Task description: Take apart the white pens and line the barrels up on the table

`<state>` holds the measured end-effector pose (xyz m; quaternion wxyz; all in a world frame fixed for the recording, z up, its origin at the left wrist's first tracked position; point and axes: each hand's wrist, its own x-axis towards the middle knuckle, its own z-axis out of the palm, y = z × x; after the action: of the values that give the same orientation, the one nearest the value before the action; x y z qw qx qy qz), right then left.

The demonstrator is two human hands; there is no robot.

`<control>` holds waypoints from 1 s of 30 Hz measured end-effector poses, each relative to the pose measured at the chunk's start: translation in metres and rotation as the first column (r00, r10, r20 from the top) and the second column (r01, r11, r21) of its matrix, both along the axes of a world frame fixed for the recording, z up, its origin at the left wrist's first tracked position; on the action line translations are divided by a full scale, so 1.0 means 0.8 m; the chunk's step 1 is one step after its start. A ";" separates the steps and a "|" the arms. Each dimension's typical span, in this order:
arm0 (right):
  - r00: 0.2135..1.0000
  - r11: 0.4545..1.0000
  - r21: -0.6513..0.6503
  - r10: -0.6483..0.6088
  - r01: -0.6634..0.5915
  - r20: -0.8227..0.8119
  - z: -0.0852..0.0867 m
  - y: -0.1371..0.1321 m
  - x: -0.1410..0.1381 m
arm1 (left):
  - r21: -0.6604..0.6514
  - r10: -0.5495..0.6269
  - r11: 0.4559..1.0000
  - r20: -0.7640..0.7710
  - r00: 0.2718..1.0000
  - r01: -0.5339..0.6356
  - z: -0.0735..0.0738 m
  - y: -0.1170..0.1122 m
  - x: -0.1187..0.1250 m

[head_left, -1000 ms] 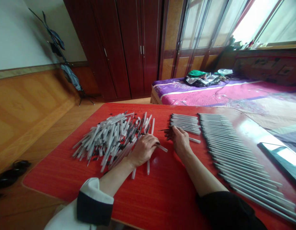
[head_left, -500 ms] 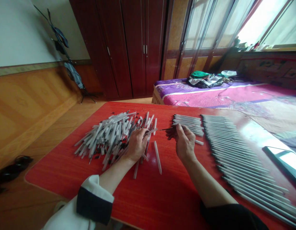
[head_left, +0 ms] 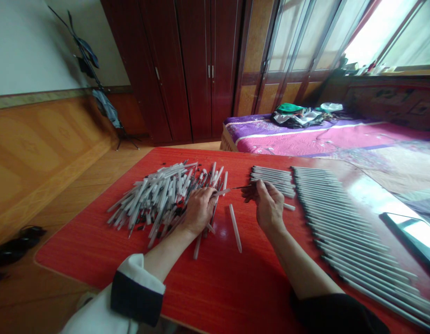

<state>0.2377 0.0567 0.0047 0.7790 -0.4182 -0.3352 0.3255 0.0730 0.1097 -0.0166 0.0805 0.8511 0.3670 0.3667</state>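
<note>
Pen barrel (head_left: 223, 191) pinched in left grip (head_left: 200, 208), above worktop (head_left: 215, 287); dark refill (head_left: 244, 187) at its three o'clock, held in right grip (head_left: 270, 206). Both likely light; barrel stiff, slick, best held mid-length.

Your main light comes from the window (head_left: 378, 32) at upper right, blown out to white. It spreads glare over the red table's (head_left: 107, 253) right side and glints off the dark panel (head_left: 408, 236). The wardrobe (head_left: 148, 65) sits dim. Your wide lens splays uprights towards the edges, the laid-out rods (head_left: 354, 227) look smeared, and detail at your right hand (head_left: 270, 208) is soft.
</note>
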 end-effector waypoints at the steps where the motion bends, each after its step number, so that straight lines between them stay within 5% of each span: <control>1: 1.000 1.000 -0.005 0.007 -0.007 0.002 0.000 0.000 0.000 | 0.006 0.000 1.000 -0.004 1.000 0.001 0.000 0.000 0.000; 15: 0.963 0.990 -0.121 0.103 -0.075 0.249 0.018 -0.004 -0.002 | 0.010 -0.020 1.000 -0.003 1.000 0.020 0.001 0.000 -0.002; 23: 0.891 0.982 -0.170 0.153 -0.087 0.428 0.009 -0.002 -0.013 | -0.026 -0.066 0.997 0.031 0.997 0.067 0.005 -0.006 -0.003; 27: 0.825 0.971 -0.214 0.205 -0.105 0.527 0.010 -0.003 -0.013 | -0.100 -0.051 0.992 0.228 0.972 0.075 0.007 -0.003 -0.004; 30: 0.733 0.928 -0.370 0.220 0.046 0.643 0.010 -0.003 -0.004 | -0.164 0.047 0.986 0.490 0.870 0.039 0.010 0.004 -0.007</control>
<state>0.2343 0.0540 0.0126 0.4972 -0.6268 -0.5479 0.2444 0.0671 0.1131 -0.0083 0.2423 0.7190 0.3657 0.5391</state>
